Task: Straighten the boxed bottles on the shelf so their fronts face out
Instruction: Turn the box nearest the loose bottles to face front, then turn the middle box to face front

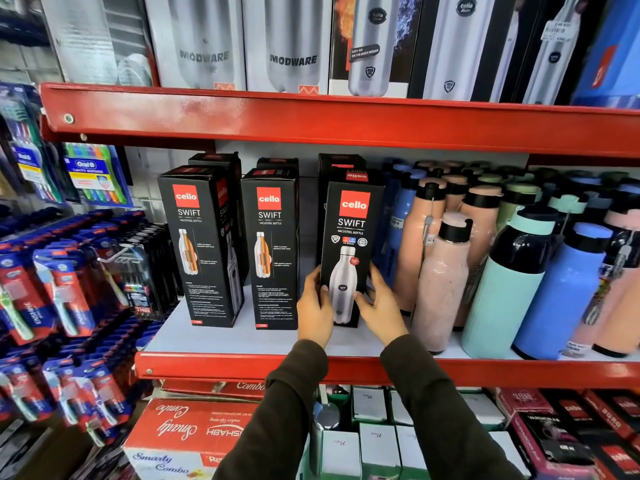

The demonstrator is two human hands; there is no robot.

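Three black Cello Swift bottle boxes stand in a row on the white shelf board (242,337). The right box (351,237) shows its front with a steel bottle picture, and both my hands grip its lower part: my left hand (313,308) on its left edge, my right hand (379,306) on its right edge. The middle box (272,251) and the left box (201,251) show a face with small print and a cutaway bottle; the left one is turned slightly. More black boxes stand behind them.
Loose pink, blue and mint bottles (446,282) crowd the shelf right beside the held box. The red shelf lip (242,367) runs below, another red shelf (311,119) above. Toothbrush packs (62,289) hang at the left. Boxes fill the shelf underneath.
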